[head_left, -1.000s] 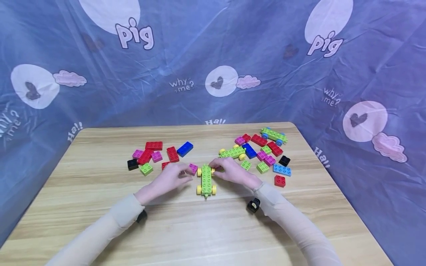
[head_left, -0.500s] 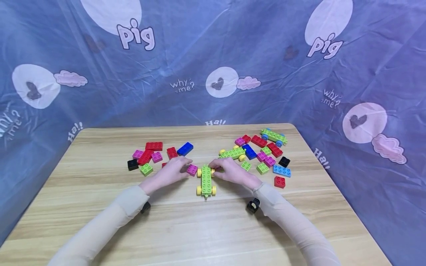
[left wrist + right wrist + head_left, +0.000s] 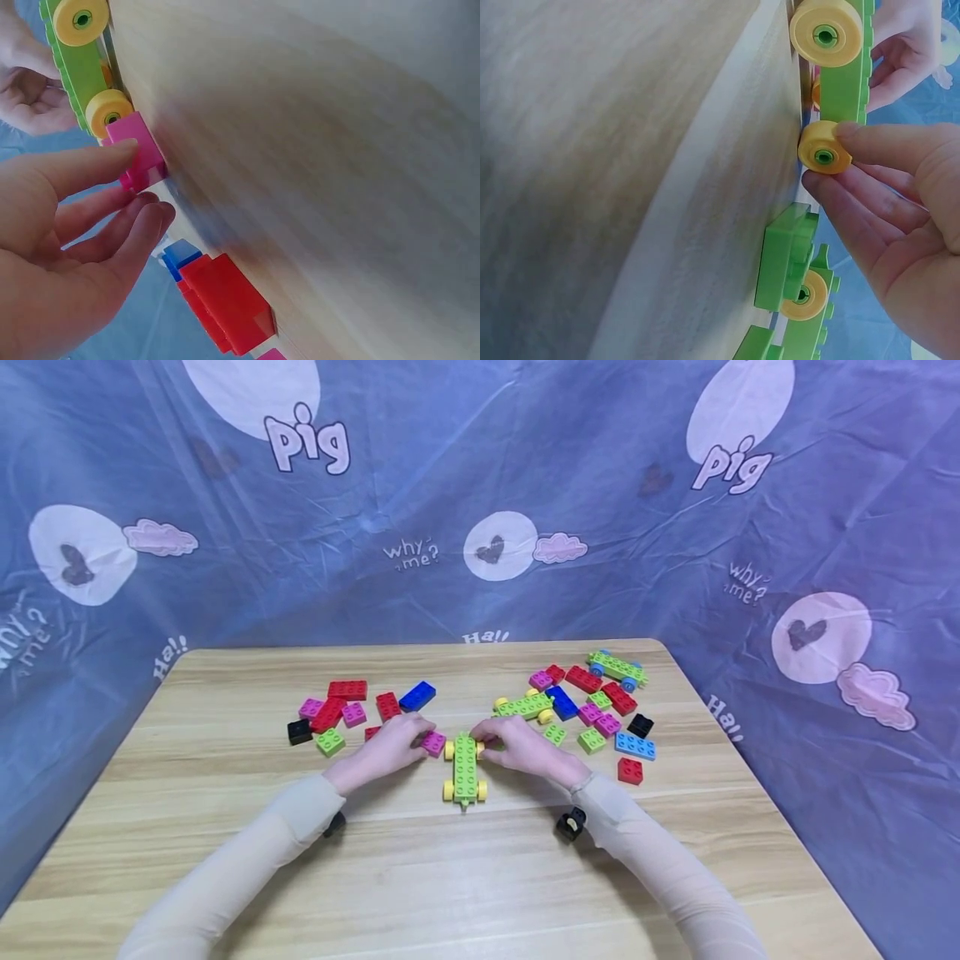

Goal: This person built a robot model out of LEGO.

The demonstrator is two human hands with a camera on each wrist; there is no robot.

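Note:
A green toy car base (image 3: 465, 768) with yellow wheels stands lengthwise in the middle of the wooden table. My right hand (image 3: 517, 743) holds it by the far right wheel (image 3: 825, 148), thumb on the wheel and fingers curled behind. On its left side, a small pink building brick (image 3: 432, 742) lies close to the far left wheel. My left hand (image 3: 390, 745) pinches this brick, its thumb on the near side in the left wrist view and the index finger partly hidden behind. Both hands rest low over the table.
Left of the base lie red bricks (image 3: 348, 690), a blue brick (image 3: 417, 696) and a black brick (image 3: 299, 732). At right are another yellow-wheeled base (image 3: 523, 705), a blue-wheeled base (image 3: 617, 668) and several loose bricks. A printed blue cloth (image 3: 480, 460) hangs behind the table.
My left hand has moved slightly forward and right, its fingers closing on the pink brick, which shifted a little nearer. My right hand has stayed at the wheel.

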